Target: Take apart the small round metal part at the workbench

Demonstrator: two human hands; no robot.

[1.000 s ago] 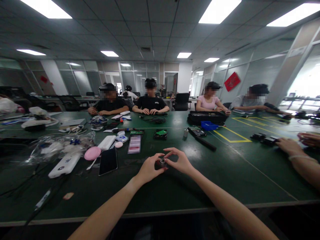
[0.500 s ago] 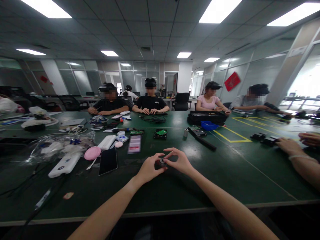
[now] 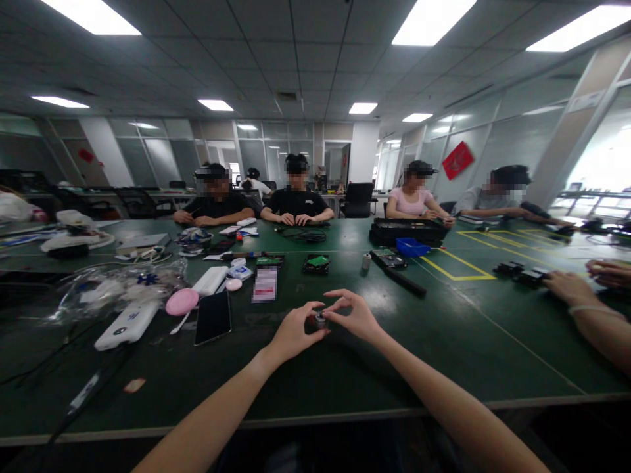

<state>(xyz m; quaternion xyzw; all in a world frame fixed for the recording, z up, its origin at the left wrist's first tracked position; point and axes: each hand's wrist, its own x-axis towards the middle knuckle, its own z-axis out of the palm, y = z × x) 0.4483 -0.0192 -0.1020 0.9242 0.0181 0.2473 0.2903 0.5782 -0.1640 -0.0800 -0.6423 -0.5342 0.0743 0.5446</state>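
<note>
My left hand [image 3: 294, 330] grasps a small metal cylinder [image 3: 321, 322] at near centre of the green surface [image 3: 473, 341]; my right hand [image 3: 353, 318] has fingertips at its top, can't tell if pinching. Second cylinder [image 3: 366, 261] stands farther, right; dark phone [image 3: 213, 319] lies left.

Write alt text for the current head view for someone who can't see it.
A person's left grip curls around a small metal cylinder over a green table, with their right grip at its top edge. To the left lie a dark-screened device and a pink disc; several people sit across the table.
</note>
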